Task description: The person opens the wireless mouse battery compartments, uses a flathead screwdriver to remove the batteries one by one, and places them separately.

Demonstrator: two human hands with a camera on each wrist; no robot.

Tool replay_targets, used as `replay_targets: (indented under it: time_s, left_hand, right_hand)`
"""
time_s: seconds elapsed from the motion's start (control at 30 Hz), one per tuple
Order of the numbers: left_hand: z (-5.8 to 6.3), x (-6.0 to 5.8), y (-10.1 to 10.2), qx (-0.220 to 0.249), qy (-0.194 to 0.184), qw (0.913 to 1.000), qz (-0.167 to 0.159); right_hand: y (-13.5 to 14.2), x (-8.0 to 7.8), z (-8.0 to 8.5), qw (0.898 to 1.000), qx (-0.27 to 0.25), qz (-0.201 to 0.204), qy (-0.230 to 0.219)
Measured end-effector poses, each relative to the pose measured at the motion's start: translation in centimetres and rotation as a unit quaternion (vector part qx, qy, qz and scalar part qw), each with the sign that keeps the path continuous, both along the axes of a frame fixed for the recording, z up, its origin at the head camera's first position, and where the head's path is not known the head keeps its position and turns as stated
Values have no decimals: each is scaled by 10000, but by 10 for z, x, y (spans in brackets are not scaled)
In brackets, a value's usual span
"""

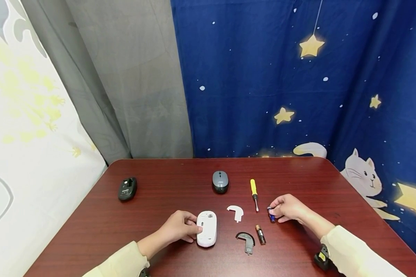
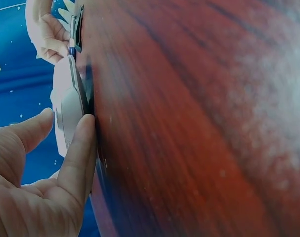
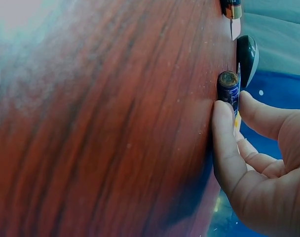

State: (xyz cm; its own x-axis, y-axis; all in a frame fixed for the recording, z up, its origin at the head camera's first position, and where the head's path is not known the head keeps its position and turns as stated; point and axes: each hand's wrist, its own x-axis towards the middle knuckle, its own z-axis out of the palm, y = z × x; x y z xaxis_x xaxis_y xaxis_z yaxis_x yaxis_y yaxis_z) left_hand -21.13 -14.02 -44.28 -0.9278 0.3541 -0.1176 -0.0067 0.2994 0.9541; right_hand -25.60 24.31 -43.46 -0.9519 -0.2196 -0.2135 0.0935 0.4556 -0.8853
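Note:
A white computer mouse [image 1: 207, 235] lies underside up, its battery bay uncovered. My left hand [image 1: 181, 226] holds it by the left edge, thumb over the rim and fingers along the side. In the left wrist view the index fingertip [image 2: 86, 126] is at the side of the mouse [image 2: 68, 106], low by the tabletop. On the right, my right hand [image 1: 287, 207] pinches a blue battery [image 1: 271, 216] between thumb and fingers. The right wrist view shows one round end of this battery [image 3: 229, 81] between the fingertips, close to the table.
Between the hands lie a white cover [image 1: 236, 212], a black cover [image 1: 248, 241] and a black-and-copper battery [image 1: 260, 234]. Farther back are a yellow-handled screwdriver [image 1: 254, 188] and a grey mouse [image 1: 220, 181]. A black mouse [image 1: 127, 189] lies overturned at the far left of the brown table [image 1: 166, 181].

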Motion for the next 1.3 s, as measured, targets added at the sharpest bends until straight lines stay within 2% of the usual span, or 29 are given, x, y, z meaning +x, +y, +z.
replay_targets:
  time_s: [0.27, 0.53, 0.77, 0.97, 1.07, 1.13, 1.2, 1.3]
  left_hand:
    - [2, -4, -3, 12, 64, 9999, -121]
    - [16, -18, -7, -109, 143, 9998, -10]
    - [23, -45, -8, 50, 344, 9994, 81]
    - [26, -73, -4, -336, 941, 9948, 221]
    - [28, -85, -2, -667, 1332, 9886, 203]
    - [28, -93, 0, -1015, 1697, 9801, 188]
    - [28, -102, 2, -1409, 2145, 9664, 135]
    - [28, -112, 7, -1983, 2782, 9398, 39]
  right_hand:
    - [1, -1, 4, 10000, 54, -74, 30]
    - [4, -11, 24, 9997, -103, -14, 242]
    - [-8, -25, 32, 9981, -310, 4, 523]
    - [-25, -42, 35, 9940, -396, 167, 1007]
    - [-36, -52, 37, 9891, -128, 241, 1449]
    - [-44, -57, 38, 9821, 193, 305, 1850]
    - [-52, -62, 38, 9725, 447, 399, 2251]
    - [-63, -68, 36, 9591, 637, 614, 2687]
